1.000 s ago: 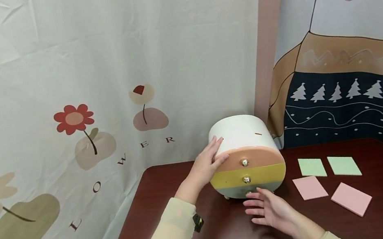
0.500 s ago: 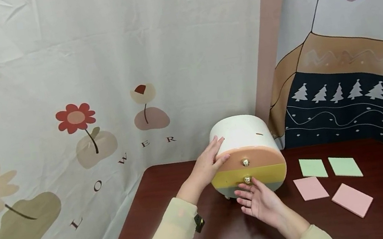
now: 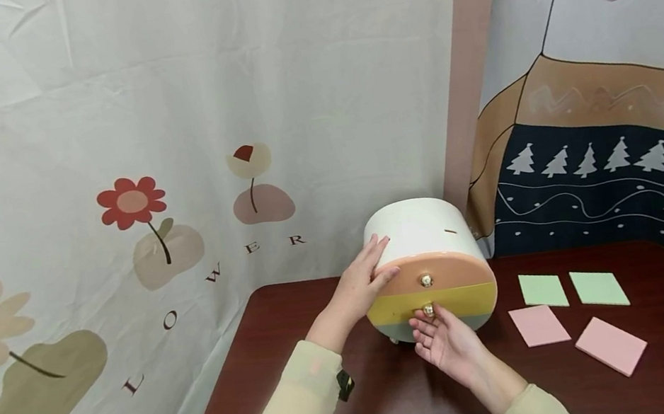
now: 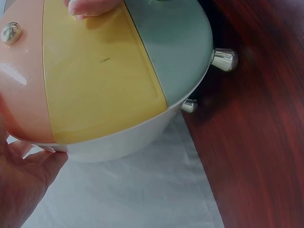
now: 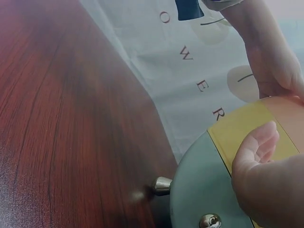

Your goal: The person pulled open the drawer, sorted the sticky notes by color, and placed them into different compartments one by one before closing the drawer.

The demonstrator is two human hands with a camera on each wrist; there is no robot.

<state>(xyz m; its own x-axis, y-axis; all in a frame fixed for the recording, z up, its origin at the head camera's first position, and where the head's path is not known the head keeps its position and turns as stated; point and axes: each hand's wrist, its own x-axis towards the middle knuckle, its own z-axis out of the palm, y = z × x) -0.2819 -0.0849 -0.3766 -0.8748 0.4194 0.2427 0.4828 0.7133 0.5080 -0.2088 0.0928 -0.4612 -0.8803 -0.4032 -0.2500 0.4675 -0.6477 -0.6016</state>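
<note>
A small rounded drawer cabinet (image 3: 412, 223) with a white shell stands at the back of the table, its front in an orange top drawer (image 3: 460, 266), a yellow middle drawer (image 3: 471, 299) and a grey-green bottom drawer (image 4: 175, 42). All three look shut. My left hand (image 3: 354, 289) rests on the cabinet's upper left side, fingers on the white shell and thumb at the orange front. In front of the yellow drawer, my right hand (image 3: 452, 346) pinches its round metal knob (image 3: 428, 310), palm turned up. The right wrist view hides that knob behind the hand.
To the right of the cabinet lie two green square pads (image 3: 543, 290) (image 3: 599, 288) and two pink ones (image 3: 539, 325) (image 3: 611, 345). Printed curtains (image 3: 315, 95) hang behind the dark red table (image 3: 275, 344). Short metal feet (image 4: 224, 59) carry the cabinet.
My right hand has moved up and left from the bottom drawer's knob to the yellow drawer's knob and closed its fingertips on it. My left hand has stayed on the cabinet.
</note>
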